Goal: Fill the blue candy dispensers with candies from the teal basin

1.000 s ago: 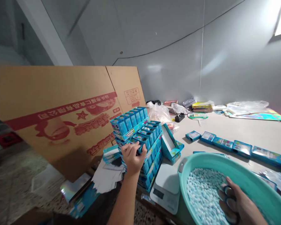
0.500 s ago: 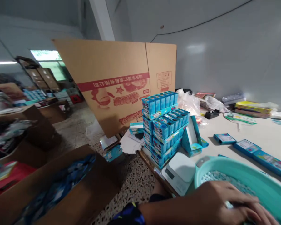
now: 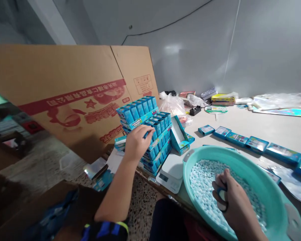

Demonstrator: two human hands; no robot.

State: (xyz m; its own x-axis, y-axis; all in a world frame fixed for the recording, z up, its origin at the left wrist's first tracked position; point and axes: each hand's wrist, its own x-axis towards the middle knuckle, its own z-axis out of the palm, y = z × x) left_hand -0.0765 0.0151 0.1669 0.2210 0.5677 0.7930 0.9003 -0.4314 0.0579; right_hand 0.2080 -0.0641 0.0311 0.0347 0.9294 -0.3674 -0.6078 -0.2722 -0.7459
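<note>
My left hand [image 3: 137, 142] is closed at the near corner of a stack of blue candy cartons [image 3: 160, 135]. Its fingertips pinch a small blue container [image 3: 145, 134], mostly hidden behind the fingers. Over the turquoise basin [image 3: 263, 174] my right hand [image 3: 232, 197] curls round a small round container, dark-rimmed with a whitish face [image 3: 222, 194]. Small pale-blue candies [image 3: 205, 180] cover the basin's bottom below it. A white kitchen scale [image 3: 172, 170] lies between the stack and the basin.
An open blue carton [image 3: 178, 134] leans beside the stack. Flat blue packs [image 3: 237, 139] form a row behind the basin. A large cardboard sheet [image 3: 72, 80] stands at left. Plastic bags [image 3: 172, 103] and a hand fan [image 3: 215, 109] lie farther back.
The view has swung right, bringing more of the basin into sight. My left hand now shows at the carton stack, and my right hand is over the candies with the round container.
</note>
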